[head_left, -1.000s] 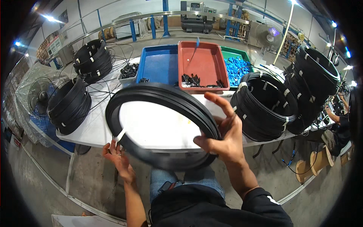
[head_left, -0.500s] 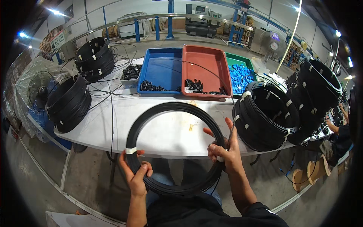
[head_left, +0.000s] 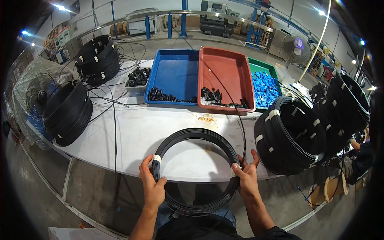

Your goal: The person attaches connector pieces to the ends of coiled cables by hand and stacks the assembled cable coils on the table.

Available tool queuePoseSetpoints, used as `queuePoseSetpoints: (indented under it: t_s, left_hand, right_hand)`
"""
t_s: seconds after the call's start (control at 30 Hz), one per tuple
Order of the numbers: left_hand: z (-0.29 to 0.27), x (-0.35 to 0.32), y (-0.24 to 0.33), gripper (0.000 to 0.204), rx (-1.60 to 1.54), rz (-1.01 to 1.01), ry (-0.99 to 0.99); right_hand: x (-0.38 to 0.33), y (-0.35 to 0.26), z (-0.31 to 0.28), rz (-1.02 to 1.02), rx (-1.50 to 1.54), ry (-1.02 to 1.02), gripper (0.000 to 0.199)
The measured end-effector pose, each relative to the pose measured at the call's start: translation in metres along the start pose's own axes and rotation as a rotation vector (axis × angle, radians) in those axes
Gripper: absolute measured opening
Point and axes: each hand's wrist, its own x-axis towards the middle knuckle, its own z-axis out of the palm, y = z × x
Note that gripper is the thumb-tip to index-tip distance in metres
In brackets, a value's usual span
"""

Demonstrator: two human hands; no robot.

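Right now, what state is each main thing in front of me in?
Black cable coil: held in both hands, white-banded
Left hand: gripping coil's left side
Right hand: gripping coil's right side
Blue tray: black pieces along near edge
Red tray: black pieces along near edge
Green tray: holding blue pieces
Left fan: under clear plastic

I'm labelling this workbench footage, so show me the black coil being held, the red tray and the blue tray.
Black coil (head_left: 195,134): head view, on the top of its ring.
Red tray (head_left: 232,70): head view, on its bare bottom.
Blue tray (head_left: 175,72): head view, on its bare bottom.
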Motion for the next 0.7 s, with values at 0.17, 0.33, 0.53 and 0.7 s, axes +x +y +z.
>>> queuePoseSetpoints:
  t_s: [0.17,0.33,0.53,0.7]
  left_hand:
    - [-0.006,0.032,0.033,0.069,0.294,0.224,-0.190]
    - [-0.013,0.080,0.017,0.069,0.331,0.298,-0.277]
    - [-0.015,0.115,0.025,0.063,0.250,0.210,-0.365]
    - [-0.017,0.139,0.015,0.048,0.244,0.229,-0.418]
  right_hand:
    - [0.015,-0.028,0.001,-0.320,-0.678,0.040,0.097]
    - [0.083,-0.085,0.051,-0.821,-1.251,-0.011,0.067]
    - [0.288,-0.101,0.069,-0.822,-1.282,0.195,0.055]
    - [0.382,-0.078,0.086,-0.456,-1.330,0.512,0.064]
